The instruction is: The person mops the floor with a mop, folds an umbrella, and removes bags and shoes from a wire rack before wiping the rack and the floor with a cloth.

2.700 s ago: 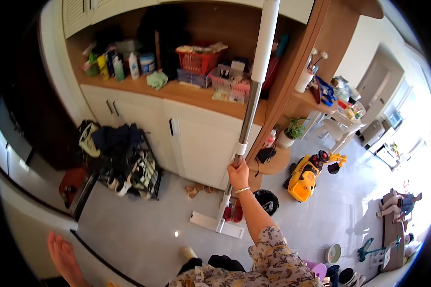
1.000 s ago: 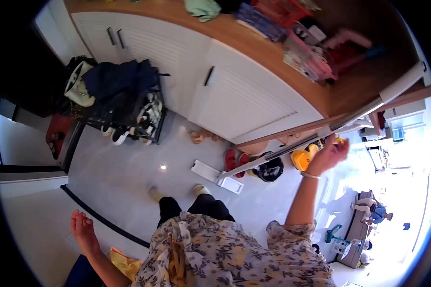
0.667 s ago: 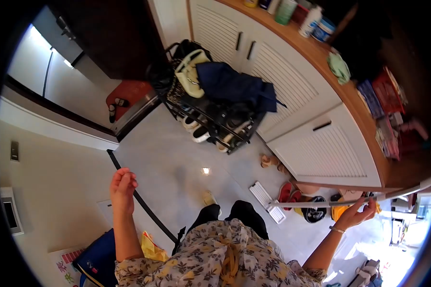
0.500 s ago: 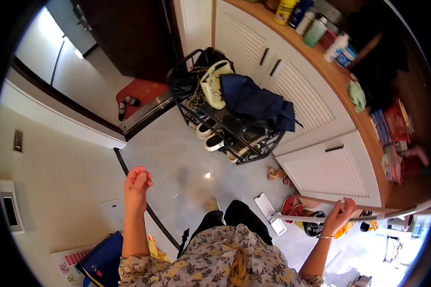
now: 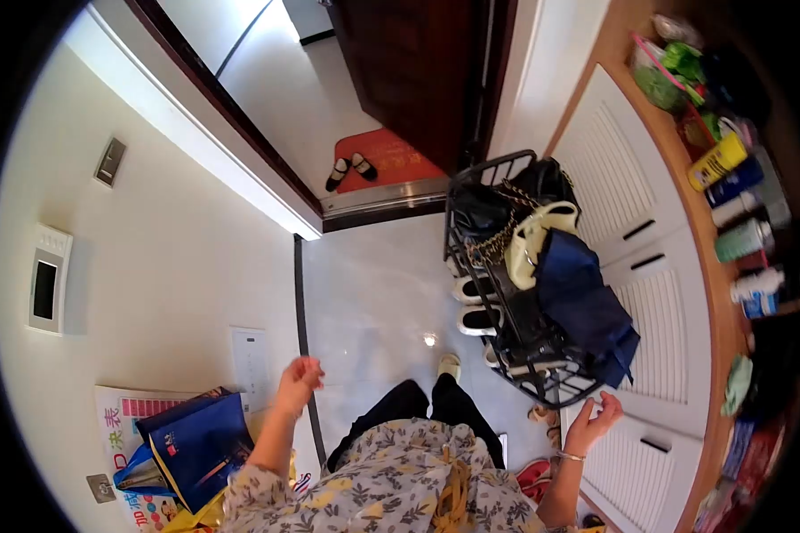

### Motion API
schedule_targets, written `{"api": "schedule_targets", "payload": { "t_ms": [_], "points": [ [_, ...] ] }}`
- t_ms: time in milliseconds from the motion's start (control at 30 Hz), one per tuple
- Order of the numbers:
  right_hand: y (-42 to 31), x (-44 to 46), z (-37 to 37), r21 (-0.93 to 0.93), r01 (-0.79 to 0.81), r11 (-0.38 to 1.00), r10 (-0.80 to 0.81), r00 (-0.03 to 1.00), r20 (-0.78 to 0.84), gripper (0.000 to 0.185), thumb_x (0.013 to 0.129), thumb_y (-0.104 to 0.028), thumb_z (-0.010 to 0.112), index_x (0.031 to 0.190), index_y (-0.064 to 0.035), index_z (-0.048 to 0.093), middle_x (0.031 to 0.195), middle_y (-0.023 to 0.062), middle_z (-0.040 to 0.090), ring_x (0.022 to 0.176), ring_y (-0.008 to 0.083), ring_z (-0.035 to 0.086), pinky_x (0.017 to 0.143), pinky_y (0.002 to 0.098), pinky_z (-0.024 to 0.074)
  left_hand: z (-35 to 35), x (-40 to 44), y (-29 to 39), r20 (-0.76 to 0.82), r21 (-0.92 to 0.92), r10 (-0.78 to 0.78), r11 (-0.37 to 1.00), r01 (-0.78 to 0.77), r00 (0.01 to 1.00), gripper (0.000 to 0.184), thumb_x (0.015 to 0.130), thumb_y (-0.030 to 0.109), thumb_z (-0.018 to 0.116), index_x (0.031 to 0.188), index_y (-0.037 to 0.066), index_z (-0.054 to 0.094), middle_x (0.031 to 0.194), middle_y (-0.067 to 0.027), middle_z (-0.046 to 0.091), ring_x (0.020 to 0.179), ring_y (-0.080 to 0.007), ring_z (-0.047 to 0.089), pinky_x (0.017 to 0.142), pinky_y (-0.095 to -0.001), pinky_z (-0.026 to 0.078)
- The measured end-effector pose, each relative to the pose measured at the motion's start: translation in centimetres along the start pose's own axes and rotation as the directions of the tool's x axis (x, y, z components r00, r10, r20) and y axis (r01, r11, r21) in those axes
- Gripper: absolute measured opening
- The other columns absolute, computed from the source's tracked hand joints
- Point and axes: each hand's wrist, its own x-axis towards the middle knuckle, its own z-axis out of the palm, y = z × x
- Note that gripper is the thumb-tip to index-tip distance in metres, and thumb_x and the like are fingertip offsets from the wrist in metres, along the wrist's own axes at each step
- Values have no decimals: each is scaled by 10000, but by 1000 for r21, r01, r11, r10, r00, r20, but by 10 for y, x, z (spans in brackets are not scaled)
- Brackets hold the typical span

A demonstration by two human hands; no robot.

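Observation:
My left hand (image 5: 300, 384) is raised at waist height before the white wall, its fingers loosely curled with nothing visible in them. My right hand (image 5: 592, 425) hangs with fingers apart and empty, just below the end of the black shoe rack (image 5: 551, 393) in view. On the rack lie a dark blue cloth item (image 5: 582, 293), a pale yellow bag (image 5: 540, 240) and black bags, with white-and-black shoes (image 5: 480, 319) along its side. Only a small white piece of the mop head (image 5: 503, 449) shows beside my leg; its pole is not visible.
An open dark door (image 5: 413, 71) stands ahead, with a red mat (image 5: 391, 160) and black shoes beyond the sill. White cabinets (image 5: 658, 329) and a shelf of bottles line the right. A blue bag (image 5: 200, 453) leans at the lower left. Red shoes (image 5: 533, 475) sit near my right arm.
My view has swung left toward the doorway. My right hand, earlier around the mop pole, has opened and come away from it. The pole has dropped out of view.

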Motion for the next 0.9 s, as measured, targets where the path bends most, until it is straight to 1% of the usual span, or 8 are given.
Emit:
{"api": "schedule_targets", "payload": {
  "t_ms": [67,133,367,533,667,800,867,900],
  "points": [
    [-28,26,19,-68,316,946,-319,946,-52,215,805,-48,570,1017,-13,563,1108,167,470,992,310,477,868,382,391,-3,-9,-10,0,-25,-97,995,97,995,165,853,110,576,990,28,535,798,-52,596,642,-123,560,611,-253,476],
    [-53,42,37,34,233,972,-235,971,41,198,798,-37,568,993,-2,565,1121,181,470,1037,327,474,920,399,368,-1,-13,-16,-24,33,-123,992,124,992,180,846,93,578,1005,25,531,802,-59,598,643,-124,562,607,-249,476],
    [-154,82,114,218,368,904,-400,908,127,139,770,17,559,908,0,577,1059,166,492,984,299,496,888,370,390,7,42,1,-53,-54,-129,991,126,990,170,857,77,554,1013,15,531,775,-52,592,621,-128,562,613,-248,475],
    [-249,89,201,345,438,830,-512,843,162,139,775,59,557,895,-5,584,872,147,564,798,281,555,740,330,456,-34,133,36,-55,-53,17,998,-19,998,166,863,80,550,1012,10,532,780,-40,586,675,-119,569,602,-251,478],
    [-325,75,273,438,332,836,-500,788,358,107,789,45,558,881,5,597,795,135,582,690,251,572,624,305,460,-90,271,125,-105,60,186,982,-180,977,108,886,109,540,918,6,549,752,-25,569,667,-100,541,578,-234,459],
    [-364,50,313,303,350,886,-462,722,515,88,794,-29,603,880,-41,620,728,118,578,616,265,568,561,328,460,-97,428,212,70,183,228,954,-237,971,135,889,145,541,853,18,571,697,-12,571,596,-87,513,548,-226,427],
    [-383,39,320,196,206,959,-284,702,652,82,803,-55,602,882,-52,623,731,124,580,619,271,576,554,342,461,-87,503,231,214,336,260,885,-321,941,139,883,153,539,872,18,571,721,-21,589,586,-86,506,540,-229,426],
    [-386,36,324,176,179,968,-251,691,678,83,808,-66,599,887,-56,625,732,125,580,619,272,576,553,346,463,-76,532,237,237,287,217,915,-282,947,148,879,159,540,897,18,579,729,-24,594,586,-88,506,541,-231,429]
  ]
}}
